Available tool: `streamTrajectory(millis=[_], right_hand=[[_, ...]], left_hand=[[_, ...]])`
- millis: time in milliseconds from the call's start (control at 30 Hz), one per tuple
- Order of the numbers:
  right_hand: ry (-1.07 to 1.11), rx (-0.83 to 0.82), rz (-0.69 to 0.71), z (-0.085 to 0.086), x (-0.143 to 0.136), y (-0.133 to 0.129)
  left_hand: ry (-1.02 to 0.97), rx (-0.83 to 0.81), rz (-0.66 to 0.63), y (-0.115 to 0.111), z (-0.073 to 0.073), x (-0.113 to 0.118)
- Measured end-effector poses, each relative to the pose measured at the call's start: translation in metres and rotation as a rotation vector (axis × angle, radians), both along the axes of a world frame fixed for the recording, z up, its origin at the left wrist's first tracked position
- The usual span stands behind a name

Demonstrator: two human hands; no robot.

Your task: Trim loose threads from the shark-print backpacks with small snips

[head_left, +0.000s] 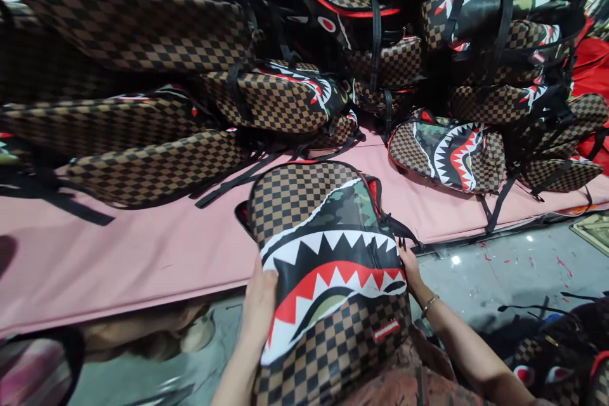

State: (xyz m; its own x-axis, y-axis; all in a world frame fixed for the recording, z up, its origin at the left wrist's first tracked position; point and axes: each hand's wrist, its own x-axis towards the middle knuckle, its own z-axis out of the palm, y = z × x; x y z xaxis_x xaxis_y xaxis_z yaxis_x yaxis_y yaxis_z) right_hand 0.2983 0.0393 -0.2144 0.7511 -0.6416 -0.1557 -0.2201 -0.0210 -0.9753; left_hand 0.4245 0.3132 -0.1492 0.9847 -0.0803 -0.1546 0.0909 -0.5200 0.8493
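Note:
I hold a brown checkered backpack (328, 266) with a shark-mouth print of white teeth, red gums and camouflage, upright at the edge of a pink table (143, 254). My left hand (259, 301) grips its left side. My right hand (410, 269), a thin bracelet on its wrist, grips the right side near the black zipper pull. The bag's lower part rests against my lap.
Many matching checkered shark backpacks (450, 152) lie piled along the back of the table, with black straps (238, 181) trailing onto the pink surface. Below right is a grey floor (504, 273) with red scraps, and more bags (561, 355) at the lower right corner.

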Motion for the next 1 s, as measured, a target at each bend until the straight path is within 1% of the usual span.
streamTrajectory(millis=[67,100,167,200,233,300,333,400,500,567,633,767,867,900,933,1000], right_hand=[[0.014,-0.064,-0.055,0.006,0.009,-0.009],[0.017,-0.103,-0.082,0.012,0.015,-0.013],[0.023,-0.230,-0.089,0.029,0.030,-0.021],[0.033,-0.333,-0.050,0.038,0.039,-0.024],[0.055,-0.447,0.018,0.047,0.049,-0.024],[0.145,-0.631,0.196,0.062,0.069,-0.022],[0.207,-0.675,0.271,0.066,0.079,-0.019],[0.300,-0.691,0.345,0.070,0.096,-0.012],[0.366,-0.652,0.331,0.065,0.112,-0.005],[0.387,-0.609,0.300,0.063,0.114,-0.005],[0.361,-0.550,0.272,0.064,0.111,-0.008],[0.161,-0.368,0.268,0.076,0.097,-0.015],[0.010,-0.225,0.237,0.085,0.089,-0.012],[-0.058,-0.151,0.208,0.085,0.088,-0.010],[-0.140,-0.043,0.171,0.084,0.089,-0.009],[-0.297,0.210,0.089,0.077,0.096,-0.007]], left_hand=[[0.006,0.070,-0.061,0.000,0.000,0.012],[0.011,0.078,-0.083,0.002,0.002,0.019],[0.009,0.041,-0.073,0.007,0.011,0.032],[0.008,0.018,-0.055,0.009,0.016,0.038],[0.009,0.000,-0.034,0.011,0.020,0.043],[0.002,-0.018,0.017,0.012,0.027,0.051],[-0.006,-0.024,0.034,0.011,0.029,0.054],[-0.038,-0.033,0.059,0.007,0.030,0.058],[-0.048,-0.060,0.110,0.004,0.026,0.060],[-0.039,-0.071,0.159,0.006,0.023,0.060],[-0.040,-0.065,0.193,0.010,0.022,0.060],[-0.009,-0.108,0.233,0.016,0.021,0.057],[-0.014,-0.135,0.261,0.013,0.022,0.049],[-0.037,-0.124,0.283,0.011,0.022,0.046],[-0.067,-0.091,0.315,0.007,0.023,0.043],[-0.118,0.051,0.396,0.000,0.024,0.040]])
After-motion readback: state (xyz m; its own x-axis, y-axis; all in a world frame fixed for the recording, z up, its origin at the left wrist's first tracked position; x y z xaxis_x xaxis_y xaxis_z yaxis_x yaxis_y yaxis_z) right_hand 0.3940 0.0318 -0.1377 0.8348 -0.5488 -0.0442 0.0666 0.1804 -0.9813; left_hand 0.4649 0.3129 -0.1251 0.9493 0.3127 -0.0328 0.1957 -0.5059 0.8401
